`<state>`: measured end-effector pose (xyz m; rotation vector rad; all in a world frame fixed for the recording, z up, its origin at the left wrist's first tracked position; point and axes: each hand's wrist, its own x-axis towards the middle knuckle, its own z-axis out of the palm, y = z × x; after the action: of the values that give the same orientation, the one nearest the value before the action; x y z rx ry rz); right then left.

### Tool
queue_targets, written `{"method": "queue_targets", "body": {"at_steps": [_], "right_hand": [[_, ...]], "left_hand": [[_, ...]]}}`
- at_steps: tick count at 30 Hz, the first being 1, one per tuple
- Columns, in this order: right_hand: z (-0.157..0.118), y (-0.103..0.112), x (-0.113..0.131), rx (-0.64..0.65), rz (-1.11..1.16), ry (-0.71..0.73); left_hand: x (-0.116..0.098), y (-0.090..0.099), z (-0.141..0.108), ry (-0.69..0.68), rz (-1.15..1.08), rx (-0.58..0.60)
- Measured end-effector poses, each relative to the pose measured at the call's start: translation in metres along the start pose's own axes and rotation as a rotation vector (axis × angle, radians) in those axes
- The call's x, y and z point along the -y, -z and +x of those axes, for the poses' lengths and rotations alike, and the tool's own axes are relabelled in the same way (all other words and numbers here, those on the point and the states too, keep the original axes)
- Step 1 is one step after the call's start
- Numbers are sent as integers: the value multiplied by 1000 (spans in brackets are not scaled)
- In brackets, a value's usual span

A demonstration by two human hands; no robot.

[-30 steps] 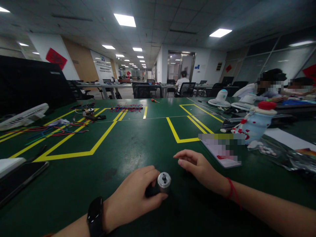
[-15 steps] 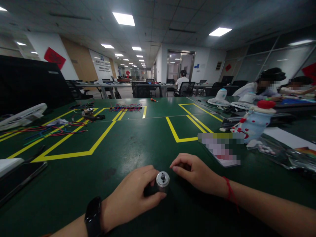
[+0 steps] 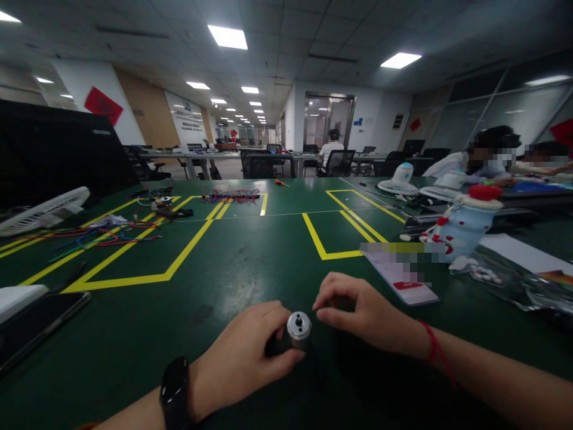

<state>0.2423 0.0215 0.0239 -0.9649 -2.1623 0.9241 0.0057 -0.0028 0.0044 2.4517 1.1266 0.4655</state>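
My left hand [image 3: 255, 343] is closed round the side of a small silver cylindrical motor [image 3: 298, 328]. The motor stands upright, its round end face up, with a dark centre and small holes beside it. Just right of the motor, apart from it, is my right hand [image 3: 358, 307], fingers curled, with thumb and index tips brought together. Whatever may be between those tips is hidden or too small to make out. Under both hands lies the dark green tabletop [image 3: 250, 251].
Yellow tape [image 3: 190, 251] marks outlines on the table. Loose wires [image 3: 111, 236] and a phone [image 3: 45, 322] lie left; a wire bundle [image 3: 233, 196] and a screwdriver [image 3: 281, 183] lie farther back. At right are a card [image 3: 409, 286] and a blue snowman-like bottle [image 3: 468, 227]. People sit beyond.
The view has shifted slightly. My right hand is raised a little, its thumb and index now closer together. The grey piece at the motor's centre now looks darker. My left hand keeps its hold.
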Motion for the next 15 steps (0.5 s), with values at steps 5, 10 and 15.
{"method": "queue_targets", "body": {"at_steps": [5, 10, 15], "right_hand": [[-9, 0, -11, 200, -183, 30], [-9, -2, -11, 127, -115, 25], [-3, 6, -22, -186, 62, -214]], "left_hand": [[0, 0, -1, 26, -4, 15], [2, -1, -1, 21, -18, 22], [2, 0, -2, 10, -29, 18]]}}
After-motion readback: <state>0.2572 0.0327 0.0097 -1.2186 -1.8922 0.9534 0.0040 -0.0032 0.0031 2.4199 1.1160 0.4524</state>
